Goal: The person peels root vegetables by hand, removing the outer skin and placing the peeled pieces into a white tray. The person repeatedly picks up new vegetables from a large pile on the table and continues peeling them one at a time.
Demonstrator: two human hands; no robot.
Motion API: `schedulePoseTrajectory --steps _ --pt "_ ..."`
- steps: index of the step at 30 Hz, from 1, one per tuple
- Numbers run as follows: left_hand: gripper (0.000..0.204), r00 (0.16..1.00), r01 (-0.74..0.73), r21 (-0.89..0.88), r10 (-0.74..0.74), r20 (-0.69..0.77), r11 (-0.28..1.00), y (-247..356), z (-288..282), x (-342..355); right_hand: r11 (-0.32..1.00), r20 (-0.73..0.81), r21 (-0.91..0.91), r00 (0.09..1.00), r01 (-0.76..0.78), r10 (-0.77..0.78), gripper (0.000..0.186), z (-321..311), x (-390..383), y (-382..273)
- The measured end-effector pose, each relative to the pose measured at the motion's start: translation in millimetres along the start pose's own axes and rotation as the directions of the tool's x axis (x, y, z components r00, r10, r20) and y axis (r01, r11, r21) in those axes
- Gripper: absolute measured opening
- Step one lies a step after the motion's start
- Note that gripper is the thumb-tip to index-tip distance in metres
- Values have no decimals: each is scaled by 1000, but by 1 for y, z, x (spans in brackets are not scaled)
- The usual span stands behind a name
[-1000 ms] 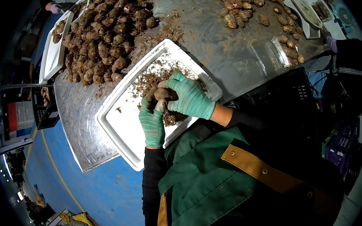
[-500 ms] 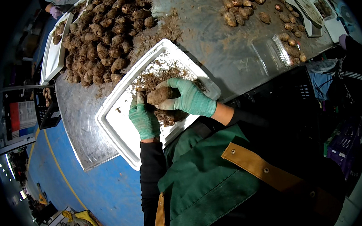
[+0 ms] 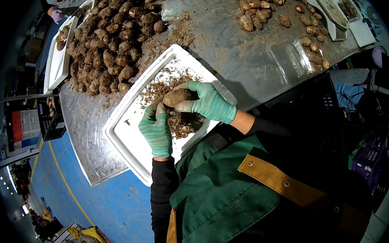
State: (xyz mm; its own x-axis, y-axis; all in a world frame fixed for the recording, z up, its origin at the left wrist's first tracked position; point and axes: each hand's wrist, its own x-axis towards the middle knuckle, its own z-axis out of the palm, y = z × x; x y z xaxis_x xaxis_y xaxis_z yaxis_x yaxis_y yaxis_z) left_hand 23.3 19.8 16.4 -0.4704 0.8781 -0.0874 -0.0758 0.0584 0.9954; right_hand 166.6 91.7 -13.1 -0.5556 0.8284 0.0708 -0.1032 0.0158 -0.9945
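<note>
Two gloves [image 3: 157,140], one earthy root [image 3: 176,97]

We wear knitted gloves banded in shades of green, their fingertips grimy and brownish. Below them sits a smooth white tray [image 3: 128,148], oblong, with rounded corners and a raised rim, strewn with wiry brown fibres [image 3: 160,90] and, under our hands, a crumbly dark clump of scraps [image 3: 183,126]. The metal table [image 3: 225,51] beneath is grey, scuffed and smeared with soil, shinier at its left corner. Beyond the tray we see a large heap of dark, rough roots [image 3: 104,60]; to the right lie smaller, paler roots [image 3: 258,2] and a clear plastic box [image 3: 285,63].

Our root is a plump, blunt oval, dull brown and soil-stained. We have it raised above the tray, over the scraps.

Our right hand [image 3: 210,103] grips it from the right, fingers over the far side, thumb along the near side. Our left hand [image 3: 155,128] reaches up with bent fingers gathered at the root's left end; whether they pinch it, we cannot tell.
</note>
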Motion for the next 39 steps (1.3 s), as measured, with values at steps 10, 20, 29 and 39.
schedulePoseTrajectory --steps 10,20,29,39 --pt "56 951 89 -103 -53 304 991 -15 4 9 945 -77 -275 975 179 -207 65 -4 0 -14" --pt "51 967 -89 10 84 242 996 -12 17 7 860 -36 -494 985 130 -170 59 -6 -4 -11" --pt "23 984 174 -272 -161 70 947 -51 3 22 965 -7 -216 988 148 -153 47 -14 -13 4" --pt "25 977 49 37 -56 207 998 -48 14 28 918 117 -296 963 266 -241 47 -28 -15 12"
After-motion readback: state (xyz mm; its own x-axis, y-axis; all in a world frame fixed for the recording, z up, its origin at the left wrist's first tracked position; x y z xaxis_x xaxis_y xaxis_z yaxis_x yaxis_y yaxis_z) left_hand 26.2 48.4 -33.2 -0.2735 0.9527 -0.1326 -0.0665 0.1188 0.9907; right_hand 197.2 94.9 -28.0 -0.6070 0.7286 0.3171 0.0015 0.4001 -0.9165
